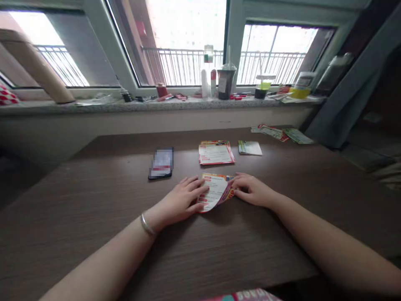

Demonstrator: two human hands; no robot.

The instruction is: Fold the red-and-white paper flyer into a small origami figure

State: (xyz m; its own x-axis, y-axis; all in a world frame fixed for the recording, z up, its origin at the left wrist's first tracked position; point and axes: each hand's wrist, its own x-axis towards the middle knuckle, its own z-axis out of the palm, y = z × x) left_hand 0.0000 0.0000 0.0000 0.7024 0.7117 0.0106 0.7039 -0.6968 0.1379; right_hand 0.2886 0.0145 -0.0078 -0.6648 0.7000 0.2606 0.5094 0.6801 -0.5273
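Daylight fills the windows (188, 25) above a speckled stone sill (188, 105) behind a brown wooden table (103, 196). From the left end of the sill, a cardboard tube (46, 69) leans against the window, then come a red container (161, 90), a lidded dark cup (224, 83) with a straw, a smaller cup (260, 93) and, toward the right end, a white tub (304, 79).

On the table, leftmost, a phone (161, 163) with a blurred screen lies between the back edge and the middle. Nearer the front edge, the left hand (180, 198), with a silver bracelet (147, 224) at its wrist, rests palm down, fingers spread over the left side of a printed sheet (211, 192). This sheet lies near the table's middle, its lower right part curled up to show a colourful underside. Just behind it sits a stack of similar sheets (216, 154). At the sheet's right edge, the right hand (254, 191) has its fingertips closed on the paper. Farther right, a small card pile (250, 148) lies toward the back edge, and loose leaflets (299, 136) overlap by the back right corner.
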